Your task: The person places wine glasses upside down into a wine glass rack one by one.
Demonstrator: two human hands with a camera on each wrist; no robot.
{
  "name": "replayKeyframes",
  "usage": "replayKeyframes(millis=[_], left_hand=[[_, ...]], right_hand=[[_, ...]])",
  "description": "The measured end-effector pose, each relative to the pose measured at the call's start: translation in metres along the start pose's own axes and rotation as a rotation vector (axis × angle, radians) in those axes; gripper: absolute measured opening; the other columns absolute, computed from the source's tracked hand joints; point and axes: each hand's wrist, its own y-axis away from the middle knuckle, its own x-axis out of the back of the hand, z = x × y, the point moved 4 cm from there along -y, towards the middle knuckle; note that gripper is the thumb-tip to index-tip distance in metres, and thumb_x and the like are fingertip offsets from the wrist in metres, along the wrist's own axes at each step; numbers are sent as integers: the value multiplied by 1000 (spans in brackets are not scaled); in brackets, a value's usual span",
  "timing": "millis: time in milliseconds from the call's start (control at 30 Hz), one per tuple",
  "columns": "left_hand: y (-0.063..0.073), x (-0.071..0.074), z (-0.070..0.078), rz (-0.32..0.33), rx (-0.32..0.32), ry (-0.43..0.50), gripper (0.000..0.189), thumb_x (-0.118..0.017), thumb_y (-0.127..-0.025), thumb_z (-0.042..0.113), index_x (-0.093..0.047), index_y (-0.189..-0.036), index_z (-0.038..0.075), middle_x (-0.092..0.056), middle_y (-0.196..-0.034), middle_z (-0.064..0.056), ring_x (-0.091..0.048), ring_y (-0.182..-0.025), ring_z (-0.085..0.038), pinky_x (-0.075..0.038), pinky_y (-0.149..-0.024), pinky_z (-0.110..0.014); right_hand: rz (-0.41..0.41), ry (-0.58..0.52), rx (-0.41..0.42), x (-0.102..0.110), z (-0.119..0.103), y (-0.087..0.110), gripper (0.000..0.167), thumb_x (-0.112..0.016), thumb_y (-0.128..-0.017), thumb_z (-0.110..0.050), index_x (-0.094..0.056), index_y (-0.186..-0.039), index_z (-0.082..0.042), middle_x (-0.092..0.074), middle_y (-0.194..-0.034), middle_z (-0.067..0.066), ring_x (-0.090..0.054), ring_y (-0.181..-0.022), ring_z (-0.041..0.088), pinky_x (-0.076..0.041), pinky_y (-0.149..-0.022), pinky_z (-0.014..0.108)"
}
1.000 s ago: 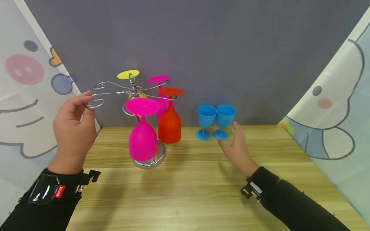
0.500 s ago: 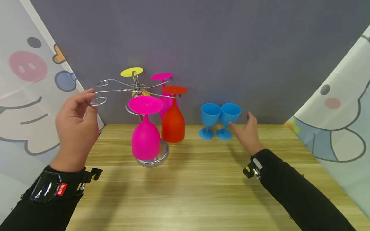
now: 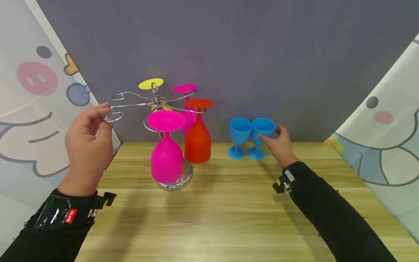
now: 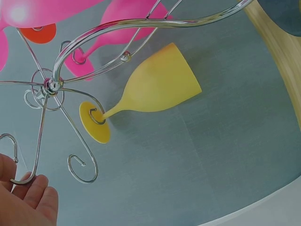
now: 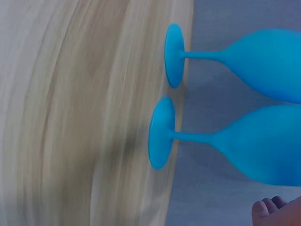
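Observation:
My left hand [image 3: 90,145] pinches the curled end of one arm of a chrome wine glass rack [image 3: 157,103]; the left wrist view shows its fingers around that wire. Upside down on the rack hang a near pink wine glass [image 3: 167,160], an orange wine glass [image 3: 198,143], a far pink wine glass [image 3: 188,118] and a yellow wine glass [image 4: 157,84]. My right hand [image 3: 279,147] is beside the right blue wine glass [image 3: 263,127], thumb before the bowl, fingers on its right. In the right wrist view, the fingers appear apart from the bowl.
The left blue wine glass [image 3: 240,131] stands upright close against the right one. Both are near the back edge of the wooden table [image 3: 229,214], before a grey wall [image 3: 262,54]. Cartoon-printed panels [image 3: 386,145] flank the table.
My right hand has risen from near the right blue glass's foot to its bowl, on the right side. The left hand keeps its pinch on the rack. The head view has shifted slightly.

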Motion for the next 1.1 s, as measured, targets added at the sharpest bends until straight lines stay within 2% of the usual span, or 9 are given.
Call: replayKeyframes(millis=[200,400,600,933,1100], left_hand=[[2,2,-2,-8,0,-2,30,-50,-105,9,-66,-129,3,-63,-140,4,-57,-130,-7,-39,-114,-28],[3,1,-2,-23,-28,-3,30,-50,-105,9,-68,-129,4,-63,-140,5,-57,-130,-6,-40,-113,-28],[4,-1,-1,-28,-48,-14,30,-51,-105,8,-69,-130,6,-64,-139,5,-57,-129,-5,-42,-111,-26],[5,-4,-1,-7,-105,-3,29,-52,-102,3,-71,-125,2,-67,-135,0,-59,-126,-2,-44,-108,-22],[9,-4,-3,-5,-109,-1,29,-54,-102,4,-72,-125,3,-67,-135,2,-59,-125,-1,-44,-107,-21]], right_hand=[[-9,-61,-1,-10,3,-4,105,-76,-94,-40,-6,-164,-4,-19,-166,22,-23,-152,40,-28,-121,56],[-4,-57,22,-10,3,-6,103,-76,-94,-37,-7,-164,-5,-23,-164,23,-27,-150,42,-30,-118,60],[14,-7,42,-6,2,-6,100,-76,-95,-37,-10,-163,-4,-29,-160,25,-33,-145,44,-33,-116,62],[64,-13,26,-5,6,-3,101,-76,-94,-40,-11,-163,-5,-29,-160,25,-34,-145,43,-33,-116,61],[73,-11,26,0,6,3,104,-77,-92,-43,-11,-163,-6,-28,-161,24,-33,-146,43,-33,-116,61]])
